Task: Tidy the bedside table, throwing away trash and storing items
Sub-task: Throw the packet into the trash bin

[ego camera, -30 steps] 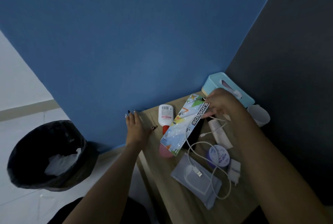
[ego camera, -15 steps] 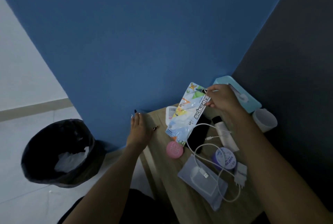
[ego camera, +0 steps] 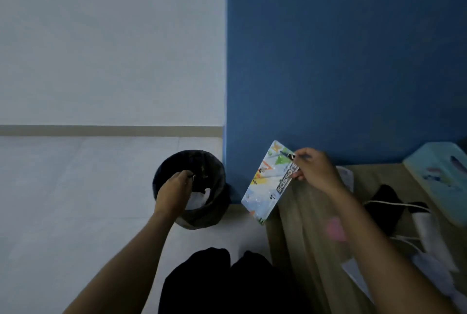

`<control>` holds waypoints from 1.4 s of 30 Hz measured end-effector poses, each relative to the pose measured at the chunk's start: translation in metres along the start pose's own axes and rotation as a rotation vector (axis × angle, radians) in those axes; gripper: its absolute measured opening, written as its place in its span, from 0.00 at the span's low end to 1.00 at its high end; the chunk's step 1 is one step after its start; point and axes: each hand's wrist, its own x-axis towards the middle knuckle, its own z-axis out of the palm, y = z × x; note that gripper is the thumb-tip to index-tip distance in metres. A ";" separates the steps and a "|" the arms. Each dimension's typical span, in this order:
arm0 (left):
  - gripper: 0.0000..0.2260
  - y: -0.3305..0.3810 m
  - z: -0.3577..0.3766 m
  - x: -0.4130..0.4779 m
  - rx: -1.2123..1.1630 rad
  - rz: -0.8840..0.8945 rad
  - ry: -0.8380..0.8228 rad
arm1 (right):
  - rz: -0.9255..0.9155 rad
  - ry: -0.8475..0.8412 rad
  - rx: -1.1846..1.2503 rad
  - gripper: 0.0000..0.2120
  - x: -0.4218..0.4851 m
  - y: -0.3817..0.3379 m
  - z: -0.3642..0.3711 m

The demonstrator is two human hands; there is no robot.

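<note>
— Where is the scissors pack (ego camera: 265, 187)?
— Your right hand (ego camera: 316, 172) pinches it by its top corner. It hangs tilted over the left edge of the bedside table (ego camera: 303, 212), near the black-lined bin (ego camera: 214, 212) on the floor.
— And my left hand (ego camera: 174, 190)?
— Well apart from the right, over the bin's mouth, fingers curled downward (whether they grip anything, I cannot tell).
— What lies on the table?
— A pale blue tissue box (ego camera: 439, 177), a white cable (ego camera: 394, 204) and something pink (ego camera: 334, 229), blurred.
</note>
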 end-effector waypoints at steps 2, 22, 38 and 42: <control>0.12 -0.027 -0.008 -0.006 -0.003 -0.082 0.034 | -0.009 -0.088 -0.009 0.03 -0.004 -0.007 0.040; 0.24 -0.157 0.057 0.064 -0.254 -0.540 -0.028 | -0.120 -0.197 -0.115 0.05 0.068 0.002 0.299; 0.11 -0.189 0.114 0.084 -0.288 -0.579 0.090 | 0.141 -0.362 -0.159 0.19 0.106 0.080 0.335; 0.13 -0.191 0.115 0.082 -0.304 -0.593 0.101 | 0.135 -0.411 -0.166 0.19 0.104 0.083 0.328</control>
